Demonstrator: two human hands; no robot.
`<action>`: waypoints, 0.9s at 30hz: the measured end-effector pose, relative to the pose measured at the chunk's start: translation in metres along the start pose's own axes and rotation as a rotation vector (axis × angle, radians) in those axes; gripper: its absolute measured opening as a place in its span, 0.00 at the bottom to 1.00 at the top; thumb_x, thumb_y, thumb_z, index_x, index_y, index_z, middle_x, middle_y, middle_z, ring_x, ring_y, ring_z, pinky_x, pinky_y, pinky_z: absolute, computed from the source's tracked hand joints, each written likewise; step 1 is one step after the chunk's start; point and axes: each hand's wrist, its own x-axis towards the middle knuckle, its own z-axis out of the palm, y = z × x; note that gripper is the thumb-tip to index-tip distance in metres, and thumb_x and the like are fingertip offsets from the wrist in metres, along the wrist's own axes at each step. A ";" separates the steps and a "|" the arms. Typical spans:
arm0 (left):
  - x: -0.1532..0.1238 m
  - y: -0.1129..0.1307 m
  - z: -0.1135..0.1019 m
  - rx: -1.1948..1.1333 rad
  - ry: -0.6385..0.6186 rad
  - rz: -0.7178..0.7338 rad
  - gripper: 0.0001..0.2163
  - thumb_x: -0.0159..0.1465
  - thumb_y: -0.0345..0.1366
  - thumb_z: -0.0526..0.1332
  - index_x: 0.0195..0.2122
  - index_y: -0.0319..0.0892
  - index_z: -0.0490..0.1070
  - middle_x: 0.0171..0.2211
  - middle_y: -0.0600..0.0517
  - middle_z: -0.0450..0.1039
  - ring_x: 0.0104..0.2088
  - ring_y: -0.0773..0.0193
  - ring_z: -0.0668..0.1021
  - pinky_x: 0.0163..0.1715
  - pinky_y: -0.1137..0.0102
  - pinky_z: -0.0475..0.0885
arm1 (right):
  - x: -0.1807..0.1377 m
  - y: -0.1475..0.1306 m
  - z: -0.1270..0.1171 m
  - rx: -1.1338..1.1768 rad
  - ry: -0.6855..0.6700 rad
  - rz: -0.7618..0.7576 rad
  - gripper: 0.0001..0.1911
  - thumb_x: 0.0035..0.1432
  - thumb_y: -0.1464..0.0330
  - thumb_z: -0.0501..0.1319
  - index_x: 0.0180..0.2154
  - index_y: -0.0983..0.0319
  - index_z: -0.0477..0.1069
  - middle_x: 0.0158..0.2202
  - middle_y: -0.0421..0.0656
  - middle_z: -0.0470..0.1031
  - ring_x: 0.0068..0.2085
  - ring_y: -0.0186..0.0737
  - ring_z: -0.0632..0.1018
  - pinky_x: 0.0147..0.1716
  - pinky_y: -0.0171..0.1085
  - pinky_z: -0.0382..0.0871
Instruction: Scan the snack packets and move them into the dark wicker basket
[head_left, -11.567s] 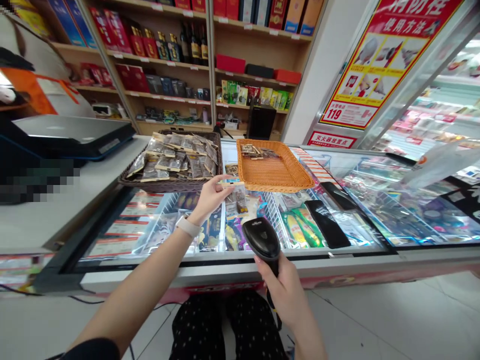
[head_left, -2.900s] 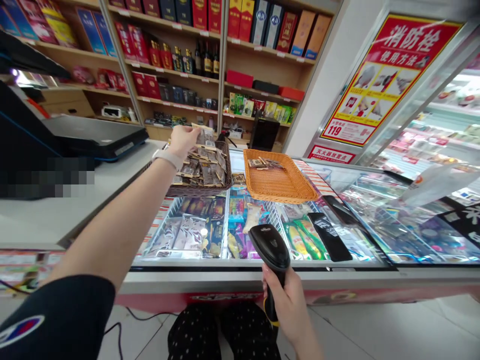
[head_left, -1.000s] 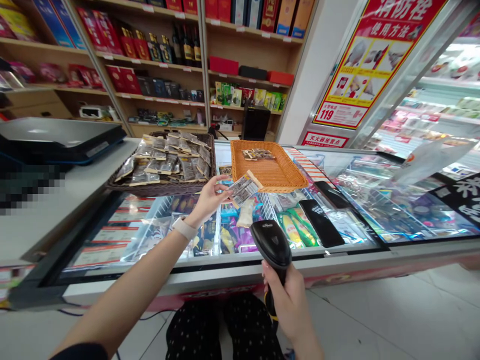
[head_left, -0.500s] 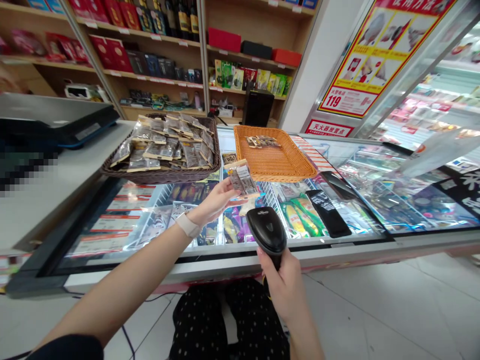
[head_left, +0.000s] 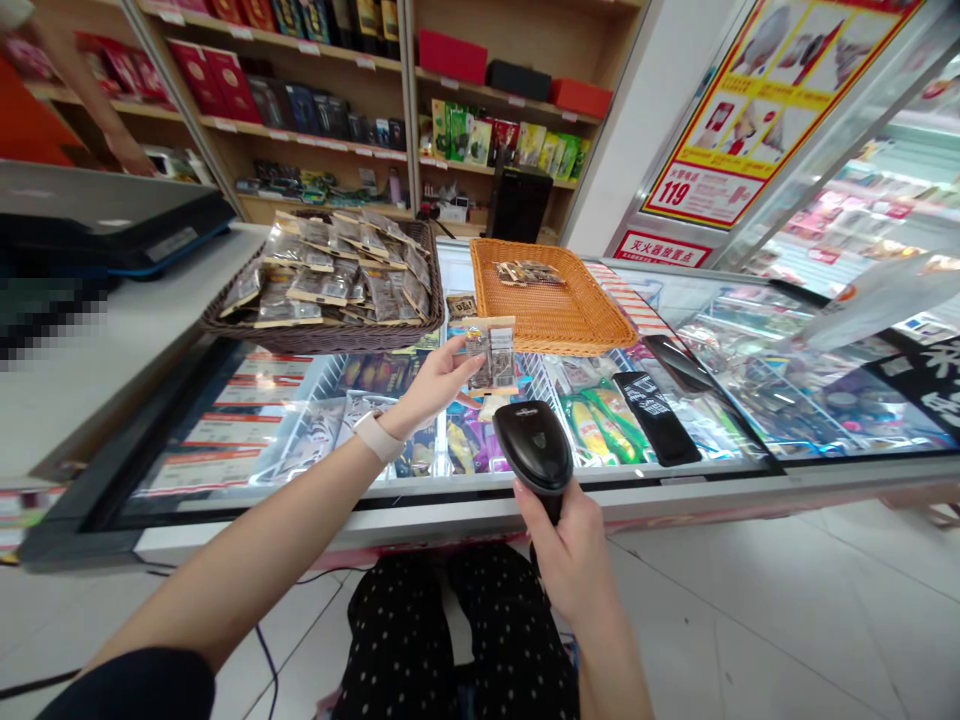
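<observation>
My left hand (head_left: 435, 385) pinches a small snack packet (head_left: 499, 358) by its left side, its printed label facing me. Below and to the right of it, my right hand (head_left: 568, 535) is wrapped round the handle of a black barcode scanner (head_left: 534, 445), whose head points away toward the packet. Behind my left hand stands a dark brown wicker basket (head_left: 322, 337) heaped with similar packets. To its right is an orange wicker basket (head_left: 555, 315) with several packets at its far end. Both baskets rest on the glass top of a chest freezer (head_left: 450, 500).
A black scale-like device (head_left: 112, 215) sits on the counter at left. On the freezer glass lie a black phone-shaped panel (head_left: 656, 418) and a dark glossy object (head_left: 677, 362). Shelves (head_left: 315, 140) with boxed goods stand behind. Another person's arm (head_left: 90, 90) shows at upper left.
The packet in my left hand has turned upright, its label more squarely toward me. My right hand keeps the scanner nearly still. Another person's arm has come further into view at upper left.
</observation>
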 end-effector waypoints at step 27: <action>0.002 -0.003 0.000 0.014 0.005 0.070 0.31 0.52 0.35 0.76 0.57 0.43 0.68 0.39 0.48 0.80 0.37 0.57 0.82 0.35 0.66 0.82 | 0.000 0.001 0.004 0.030 0.019 0.000 0.21 0.69 0.54 0.57 0.47 0.64 0.78 0.30 0.45 0.81 0.35 0.50 0.82 0.36 0.39 0.72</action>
